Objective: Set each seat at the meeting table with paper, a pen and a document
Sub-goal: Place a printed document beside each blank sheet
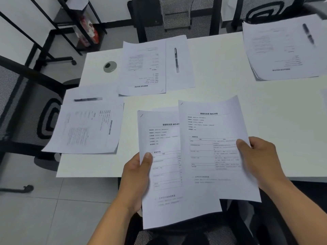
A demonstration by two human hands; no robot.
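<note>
Although the print on every sheet is too blurred for me to read, I can see the layout plainly. At far left a mesh chair point(30, 110) is cut off by the frame edge, and beside it a set place lies on the white table point(221, 68): a pen point(87, 99) on blank paper above a printed document point(86, 129) that overhangs the table edge. A round metal cable cap point(110, 66) sits in the tabletop just beyond. Next comes a second place with its document point(143, 68) and a pen point(176, 60) on a blank sheet, a chair back point(177, 16) behind it. Toward me, my left hand point(137, 181) pinches one printed document point(164, 174) at its left edge, thumb on top, fingers hidden underneath. My right hand point(260, 161) grips a second document point(212, 147) the same way at its right edge; that sheet overlaps the first, and both hover over the near table edge. Far right, a third stack point(279, 53) with a pen point(308, 33) runs out of view. Grey floor tiles point(53, 209) and black shelf frames point(58, 23) fill the left side.
</note>
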